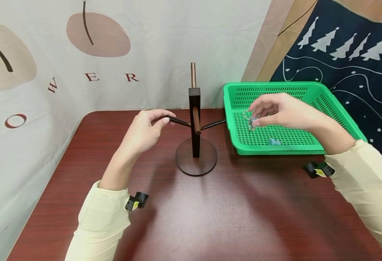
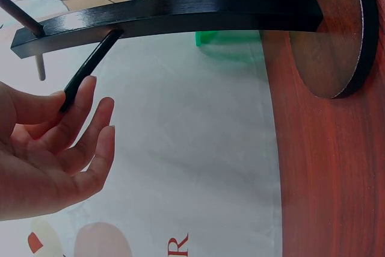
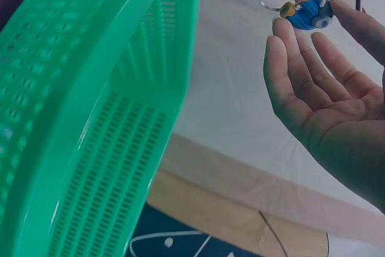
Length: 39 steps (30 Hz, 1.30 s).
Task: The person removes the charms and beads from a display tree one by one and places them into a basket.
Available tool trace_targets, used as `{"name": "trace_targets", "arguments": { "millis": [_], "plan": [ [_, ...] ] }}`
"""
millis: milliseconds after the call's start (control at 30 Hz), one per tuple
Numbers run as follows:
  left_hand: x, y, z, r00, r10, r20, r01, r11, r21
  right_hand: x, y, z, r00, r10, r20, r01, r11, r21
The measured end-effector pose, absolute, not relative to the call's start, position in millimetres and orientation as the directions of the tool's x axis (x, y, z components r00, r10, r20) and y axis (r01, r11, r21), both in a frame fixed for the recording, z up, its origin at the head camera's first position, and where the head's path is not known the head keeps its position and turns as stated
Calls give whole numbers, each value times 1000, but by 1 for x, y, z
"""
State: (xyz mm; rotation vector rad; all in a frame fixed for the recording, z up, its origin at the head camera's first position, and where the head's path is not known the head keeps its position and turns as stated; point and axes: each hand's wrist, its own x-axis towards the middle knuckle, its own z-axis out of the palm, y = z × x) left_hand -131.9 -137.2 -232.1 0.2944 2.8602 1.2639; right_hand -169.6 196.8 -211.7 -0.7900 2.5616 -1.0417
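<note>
A dark wooden stand (image 1: 194, 145) with several pegs rises from a round base on the table. My left hand (image 1: 145, 130) pinches the tip of its left peg (image 2: 90, 67) between thumb and index finger, the other fingers loosely bent. Over the green basket (image 1: 239, 151), my right hand (image 1: 285, 112) holds a small keychain (image 3: 305, 17) between thumb and fingertips. The keychain has a blue and grey figure with orange-yellow feet and a metal ring. Another small light-blue figure (image 1: 274, 141) lies on the basket floor.
The basket stands at the table's back right, close to the stand's right peg (image 1: 213, 124). A printed white cloth (image 1: 164, 36) hangs behind the reddish-brown table (image 1: 210, 217). On the right hangs a dark blue cloth (image 1: 350, 72) with white trees.
</note>
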Motion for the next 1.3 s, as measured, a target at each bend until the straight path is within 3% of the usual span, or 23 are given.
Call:
{"name": "trace_targets", "arguments": {
  "millis": [700, 1300],
  "plan": [
    [-131, -137, -233, -982, 170, 83, 176, 662, 729, -167, 250, -232, -893, -418, -169, -254, 777, -575],
    [-131, -137, -232, -983, 169, 72, 167, 656, 736, -168, 287, -254, -884, -403, -237, -239, 825, -512]
  ]
}}
